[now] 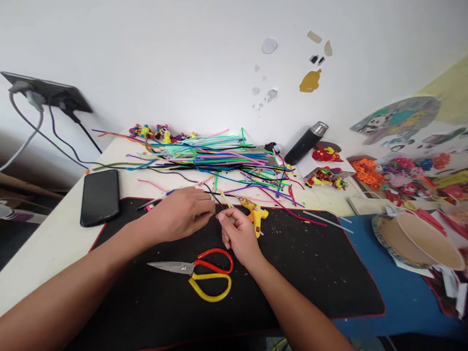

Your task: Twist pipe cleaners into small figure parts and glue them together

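My left hand (185, 214) and my right hand (237, 231) meet over the black mat (292, 273), fingertips nearly touching. Both are closed in a pinch. Something thin and dark shows between the fingertips, too small to name. Just beyond my right hand lies a yellow glue gun (259, 217), partly covered by the fingers. Scissors (190, 268) with one red and one yellow handle rest on the mat below the hands, blades pointing left and slightly apart.
Many coloured pipe cleaners (219, 156) are heaped along the wall. A phone (100, 197) lies at the left. At the right are a black thermos (306, 143), small fuzzy figures (325, 178) and stacked round plates (420, 239). Cords run from a power strip (47, 90).
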`<move>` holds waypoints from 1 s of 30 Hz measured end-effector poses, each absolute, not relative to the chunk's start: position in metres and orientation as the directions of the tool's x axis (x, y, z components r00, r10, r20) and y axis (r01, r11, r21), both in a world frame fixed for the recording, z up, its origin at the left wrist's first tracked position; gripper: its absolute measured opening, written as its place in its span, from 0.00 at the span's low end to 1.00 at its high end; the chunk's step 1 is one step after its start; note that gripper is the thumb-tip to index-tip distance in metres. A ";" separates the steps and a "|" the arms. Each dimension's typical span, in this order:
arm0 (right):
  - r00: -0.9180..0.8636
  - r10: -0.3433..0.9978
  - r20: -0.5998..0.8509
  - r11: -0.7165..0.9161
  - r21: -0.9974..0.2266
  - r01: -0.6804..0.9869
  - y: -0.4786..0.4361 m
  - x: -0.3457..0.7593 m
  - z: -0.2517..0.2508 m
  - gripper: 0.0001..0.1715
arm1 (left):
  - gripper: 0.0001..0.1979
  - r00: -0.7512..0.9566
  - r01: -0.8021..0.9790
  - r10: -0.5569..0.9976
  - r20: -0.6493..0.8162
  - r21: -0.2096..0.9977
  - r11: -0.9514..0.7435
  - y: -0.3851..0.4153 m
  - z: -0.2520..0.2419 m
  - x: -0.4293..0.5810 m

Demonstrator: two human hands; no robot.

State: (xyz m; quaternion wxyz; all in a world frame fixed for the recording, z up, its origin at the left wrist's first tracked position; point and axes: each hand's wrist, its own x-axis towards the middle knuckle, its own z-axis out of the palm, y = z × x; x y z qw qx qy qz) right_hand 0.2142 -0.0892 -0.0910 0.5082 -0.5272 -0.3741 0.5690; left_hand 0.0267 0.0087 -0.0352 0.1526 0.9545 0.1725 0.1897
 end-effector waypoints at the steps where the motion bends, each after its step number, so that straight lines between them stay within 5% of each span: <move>1: 0.064 0.972 -0.226 -0.211 -0.961 -0.179 -0.089 0.214 -0.091 0.22 | 0.12 0.872 0.270 0.384 0.305 0.357 -0.894 0.009 -0.035 0.026; 7: 0.028 0.971 -0.236 -0.229 -0.959 -0.167 -0.089 0.210 -0.091 0.22 | 0.11 0.870 0.312 0.425 0.249 0.389 -0.867 0.010 -0.032 0.024; 13: 0.048 0.978 -0.202 -0.190 -0.964 -0.186 -0.086 0.208 -0.087 0.23 | 0.16 0.715 0.533 0.654 0.248 0.412 -0.739 0.029 -0.011 -0.007; 18: 0.082 0.976 -0.201 -0.184 -0.965 -0.185 -0.086 0.212 -0.089 0.24 | 0.16 0.529 0.747 0.846 0.076 0.432 -0.506 0.047 -0.005 -0.045; 24: 0.079 0.974 -0.213 -0.195 -0.963 -0.187 -0.091 0.216 -0.095 0.24 | 0.18 0.511 0.781 0.857 -0.066 0.451 -0.431 0.043 -0.032 -0.074; 30: 0.050 0.969 -0.241 -0.228 -0.957 -0.181 -0.095 0.208 -0.097 0.24 | 0.20 0.470 0.865 0.879 -0.086 0.242 -0.439 0.049 -0.059 -0.069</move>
